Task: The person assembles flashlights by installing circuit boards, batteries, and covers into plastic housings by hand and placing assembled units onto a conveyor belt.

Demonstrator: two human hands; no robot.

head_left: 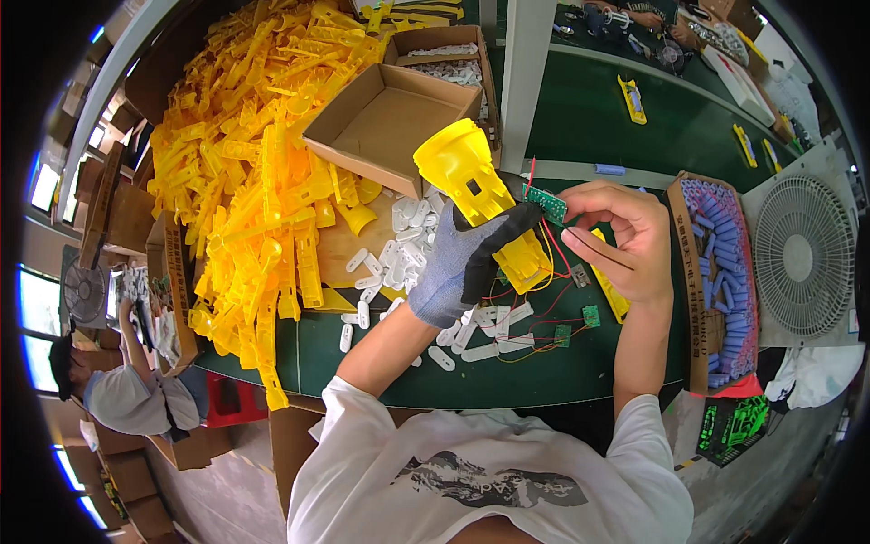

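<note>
My left hand (450, 263), in a grey-blue glove with black fingers, is closed around a yellow plastic housing (460, 163). The housing is tilted, its wide curved end up and away from me. At its right side a small green circuit board (546, 203) with red and yellow wires is pinched by the fingertips of my bare right hand (630, 238). The left glove's fingers come up against the board's left end. Wires hang from there toward the table. Beneath my right hand lies another yellow housing (613, 292), partly hidden.
Yellow housings are heaped (263, 154) at left. White plastic pieces (412, 240) and loose circuit boards (563, 336) lie on the green table (544, 381). An open cardboard box (399, 113) stands behind. To the right are a box of blue cylindrical cells (729, 272) and a fan (797, 258).
</note>
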